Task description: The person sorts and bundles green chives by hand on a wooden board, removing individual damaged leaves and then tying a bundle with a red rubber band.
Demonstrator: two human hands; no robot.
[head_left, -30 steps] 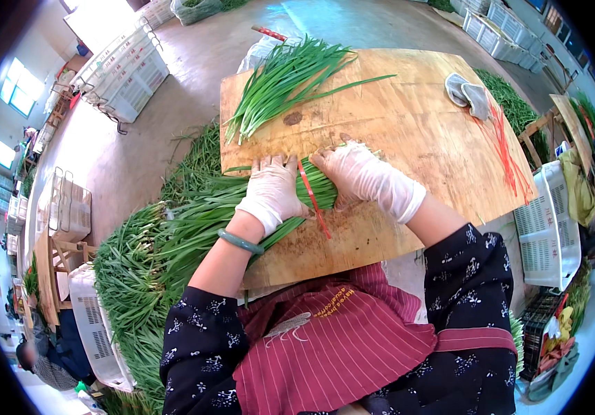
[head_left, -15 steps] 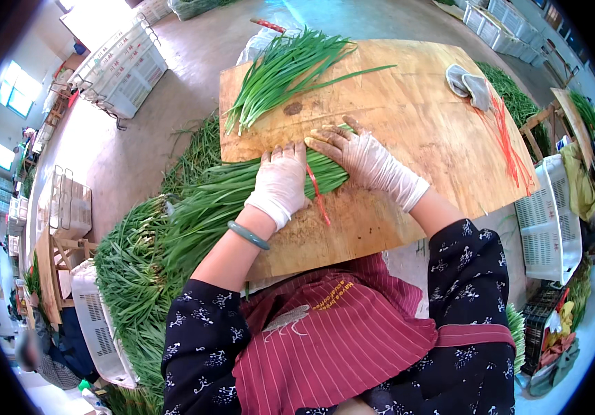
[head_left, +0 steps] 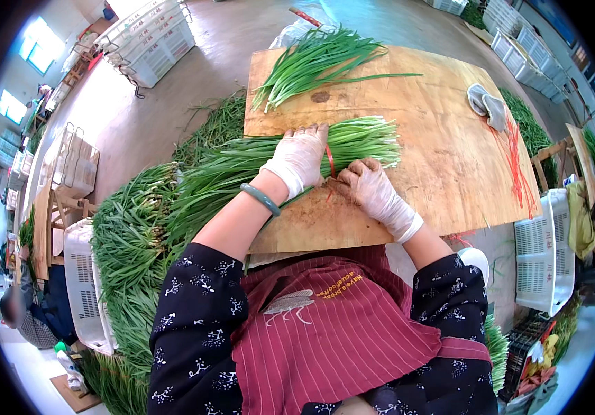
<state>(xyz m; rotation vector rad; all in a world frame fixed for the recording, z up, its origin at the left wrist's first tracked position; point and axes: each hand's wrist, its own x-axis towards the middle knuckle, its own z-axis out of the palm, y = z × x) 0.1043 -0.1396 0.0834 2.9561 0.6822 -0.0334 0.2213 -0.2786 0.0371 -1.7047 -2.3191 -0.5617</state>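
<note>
A thick bundle of garlic chives (head_left: 367, 140) lies across the wooden board (head_left: 443, 159), white stem ends to the right and green leaves trailing off the left edge. My gloved left hand (head_left: 299, 159) is wrapped over the bundle and presses it down. Just right of those fingers, a red tie (head_left: 330, 159) crosses the stems. At the bundle's near side, my gloved right hand (head_left: 373, 190) has its fingers curled and pinched on the tie's end, which is mostly hidden. A smaller loose bunch of chives (head_left: 318, 66) rests at the board's far left.
Red ties (head_left: 519, 173) and grey gloves (head_left: 486, 105) lie on the board's right side. A large heap of chives (head_left: 131, 242) is piled at my left. White crates (head_left: 159, 48) stand stacked far left; another white crate (head_left: 546, 252) stands at right. A person (head_left: 34, 318) is at far left.
My right hand has left the top of the bundle's stem end and come down to its near side, fingers now curled at the tie. The white stem ends are uncovered. My left hand stays on the bundle.
</note>
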